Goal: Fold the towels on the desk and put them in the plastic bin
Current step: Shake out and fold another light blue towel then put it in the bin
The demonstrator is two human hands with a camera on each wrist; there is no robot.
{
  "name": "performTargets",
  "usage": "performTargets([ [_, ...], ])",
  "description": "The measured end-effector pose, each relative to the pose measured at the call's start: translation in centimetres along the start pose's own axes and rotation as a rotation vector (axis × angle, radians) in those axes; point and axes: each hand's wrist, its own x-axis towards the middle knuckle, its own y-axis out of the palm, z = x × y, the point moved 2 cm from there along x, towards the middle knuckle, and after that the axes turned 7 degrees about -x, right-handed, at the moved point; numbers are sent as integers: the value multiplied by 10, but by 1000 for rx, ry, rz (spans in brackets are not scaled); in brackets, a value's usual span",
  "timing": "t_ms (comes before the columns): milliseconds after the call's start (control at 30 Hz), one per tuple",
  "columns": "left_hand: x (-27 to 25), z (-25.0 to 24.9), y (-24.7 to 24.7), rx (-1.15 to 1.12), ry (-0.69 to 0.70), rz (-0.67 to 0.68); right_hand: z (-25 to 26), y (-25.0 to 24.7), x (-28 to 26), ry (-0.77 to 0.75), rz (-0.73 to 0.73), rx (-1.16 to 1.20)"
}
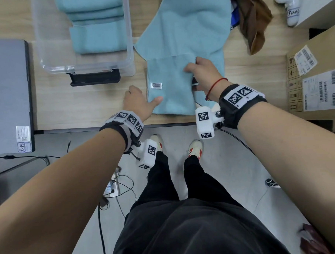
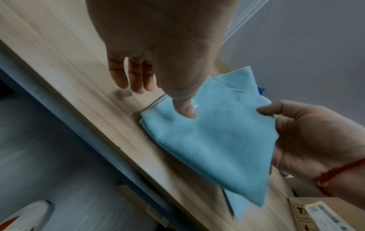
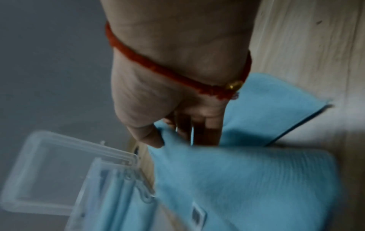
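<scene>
A folded light blue towel (image 1: 171, 92) with a small label lies near the desk's front edge, partly on top of a second, spread-out blue towel (image 1: 187, 24). My left hand (image 1: 140, 101) is at its left side. The thumb (image 2: 187, 109) presses on the near left corner, and the fingers (image 2: 136, 75) are straight over the bare desk. My right hand (image 1: 202, 73) pinches the folded towel's (image 3: 237, 179) right edge, thumb (image 3: 152, 137) on top and fingers tucked under a layer. The clear plastic bin (image 1: 129, 42) stands to the left and holds several folded blue towels (image 1: 97, 30).
A black object (image 1: 95, 78) lies against the bin's front. A grey laptop (image 1: 7, 91) sits at the far left. A brown cloth (image 1: 254, 21) lies at the back right, with a cardboard box (image 1: 318, 78) and a white device (image 1: 290, 6) beyond it. The desk edge (image 1: 86, 128) is just below my wrists.
</scene>
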Motion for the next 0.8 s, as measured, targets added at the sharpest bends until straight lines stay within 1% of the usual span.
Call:
performTargets([
  [67,-9,-17,-1,-111,-11,-42,14,-4,-12,-42,6,165],
  [100,-13,-28,-1,-190,-45,-18,21,-8,-16,-60,-3,244],
  [167,-18,-49,3,-400,-151,106,35,-16,-25,-82,-4,364],
  [233,-26,-71,5,-663,-265,263,45,-25,-33,-108,4,440],
  [267,-30,-82,6,-783,-293,351,48,-29,-35,-127,5,461],
  [300,-32,-91,7,-892,-286,429,51,-33,-38,-146,3,480],
  [333,-36,-101,6,-983,-252,466,52,-37,-40,-160,-1,483],
  [367,-38,-109,5,-1057,-223,445,49,-42,-42,-172,-6,480],
  [400,-38,-114,4,-1105,-210,384,45,-47,-44,-175,-13,464],
  [467,-37,-121,2,-1099,-181,247,31,-59,-46,-158,-57,422],
  [533,-32,-119,1,-959,-105,151,10,-69,-44,-97,-120,368],
  [600,-30,-116,-2,-827,14,130,-12,-75,-41,-38,-148,312],
  [667,-27,-112,-6,-740,122,127,-26,-77,-40,-16,-167,262],
  [767,-22,-110,-14,-605,278,56,-29,-78,-39,-62,-175,245],
  [800,-22,-112,-17,-597,317,29,-26,-78,-40,-93,-176,239],
])
